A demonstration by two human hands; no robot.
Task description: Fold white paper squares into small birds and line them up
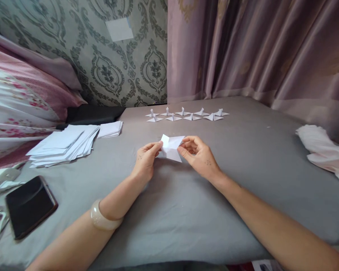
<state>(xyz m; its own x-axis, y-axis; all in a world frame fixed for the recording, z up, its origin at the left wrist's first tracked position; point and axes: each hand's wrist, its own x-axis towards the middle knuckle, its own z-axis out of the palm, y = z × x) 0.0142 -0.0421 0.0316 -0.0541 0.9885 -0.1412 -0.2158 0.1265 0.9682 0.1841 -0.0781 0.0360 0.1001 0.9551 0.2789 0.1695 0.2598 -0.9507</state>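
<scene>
A small piece of folded white paper (173, 148) is held up over the grey cloth, between my two hands. My left hand (146, 157) pinches its left side with thumb and fingers. At its right edge, my right hand (199, 154) grips the paper between thumb and fingertips. The paper has creases and pointed corners on the right, with a square flap standing at the upper left. Beyond the hands, several finished-looking folded paper figures (192, 117) stand in two rows, each with flat wings and an upright middle.
On the left lie a stack of white sheets (63, 145), a smaller paper stack (110, 129), a phone (31, 207) and a power strip (1, 180). A crumpled pale cloth (322, 150) rests at the right. Curtains (228, 49) hang behind the grey-covered surface (257, 162).
</scene>
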